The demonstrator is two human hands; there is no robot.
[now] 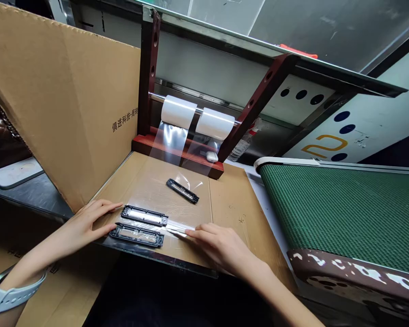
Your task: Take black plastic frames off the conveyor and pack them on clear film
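Note:
Two narrow black plastic frames lie side by side near the front edge of the cardboard: the far frame (145, 215) and the near frame (136, 235). My left hand (90, 220) is at their left ends, its thumb and fingers spread. The thumb tip meets the near frame, and a fingertip is close to the far one. At their right ends, a shiny strip of clear film (179, 227) stretches toward my right hand (218, 243). The fingers of that hand are closed on the strip's end. A third black frame (182, 190) lies farther back on clear film, turned at a slant.
Two film rolls, a left roll (179, 111) and a right roll (215, 123), hang on a rod in a dark red stand (177, 152). A white case (211, 156) rests on its base. Cardboard (78, 95) rises at left; a green conveyor belt (341, 209) runs at right.

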